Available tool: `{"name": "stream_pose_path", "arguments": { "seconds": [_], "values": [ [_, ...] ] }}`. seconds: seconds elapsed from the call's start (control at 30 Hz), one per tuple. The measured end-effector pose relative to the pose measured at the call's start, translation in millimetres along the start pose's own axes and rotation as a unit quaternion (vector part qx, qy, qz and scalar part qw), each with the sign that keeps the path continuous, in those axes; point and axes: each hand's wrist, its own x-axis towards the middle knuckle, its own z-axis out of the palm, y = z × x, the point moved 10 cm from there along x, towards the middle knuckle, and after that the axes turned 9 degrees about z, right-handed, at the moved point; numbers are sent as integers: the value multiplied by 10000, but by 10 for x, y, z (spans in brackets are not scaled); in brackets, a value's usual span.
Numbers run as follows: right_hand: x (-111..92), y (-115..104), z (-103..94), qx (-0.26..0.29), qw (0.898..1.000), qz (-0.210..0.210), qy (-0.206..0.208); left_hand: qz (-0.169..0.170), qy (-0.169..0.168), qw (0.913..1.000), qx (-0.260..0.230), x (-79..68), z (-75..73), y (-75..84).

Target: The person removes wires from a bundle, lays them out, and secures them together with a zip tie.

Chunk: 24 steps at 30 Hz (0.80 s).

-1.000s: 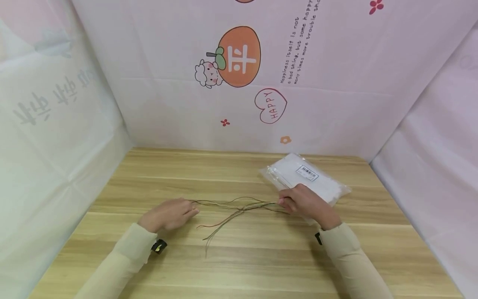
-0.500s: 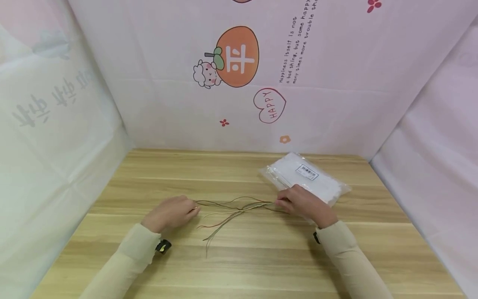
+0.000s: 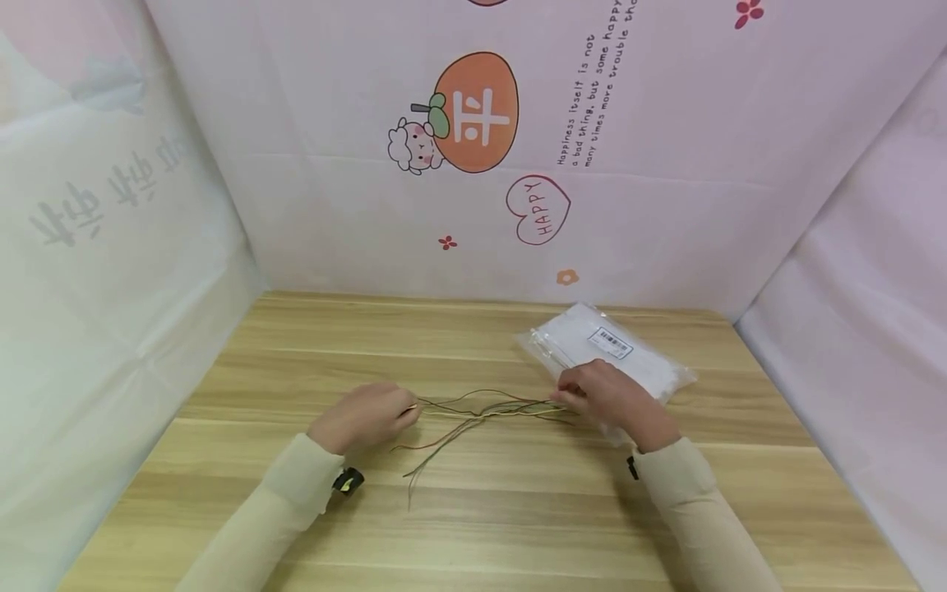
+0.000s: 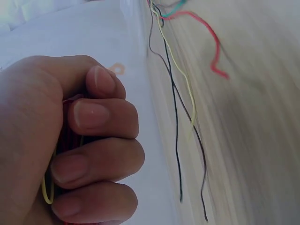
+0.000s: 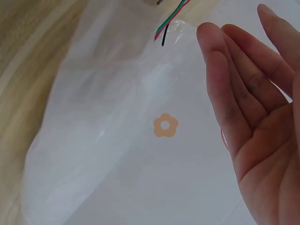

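Note:
Thin coloured wires (image 3: pixel 481 417) lie loosely crossed on the table between my two hands. My left hand (image 3: pixel 373 413) is at their left side; the left wrist view shows its fingers curled into the palm round a bundle of wires, with a yellow loop (image 4: pixel 45 190) showing. Beyond it in that view spread free ends, among them a red wire (image 4: pixel 213 35) and a yellow wire (image 4: pixel 187 82). My right hand (image 3: pixel 610 404) is by the right ends. In the right wrist view its fingers are loosely extended, gripping nothing, close to green, red and black wire tips (image 5: pixel 165 30).
A flat white pack in a clear plastic bag (image 3: pixel 644 362) with a barcode label (image 3: pixel 610 342) lies behind and partly under my right hand. The wooden table (image 3: pixel 473 526) is enclosed by printed white cloth (image 3: pixel 355 238) at the back and sides.
My left hand has moved to the right, towards the middle of the wires. A yellow wire whose left end lay free half a second ago now runs between my two hands. The right hand hardly shifts.

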Motion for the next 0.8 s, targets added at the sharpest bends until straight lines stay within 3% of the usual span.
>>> {"name": "stream_pose_path", "arguments": {
  "seconds": [0.5,0.8],
  "values": [
    [2,-752,-52,35,9936,-1065,385,318,28,9993,-216,323,60,299],
    [15,-1168,-72,-67,9830,-1681,731,509,59,9986,-121,468,102,498]
  ]
}}
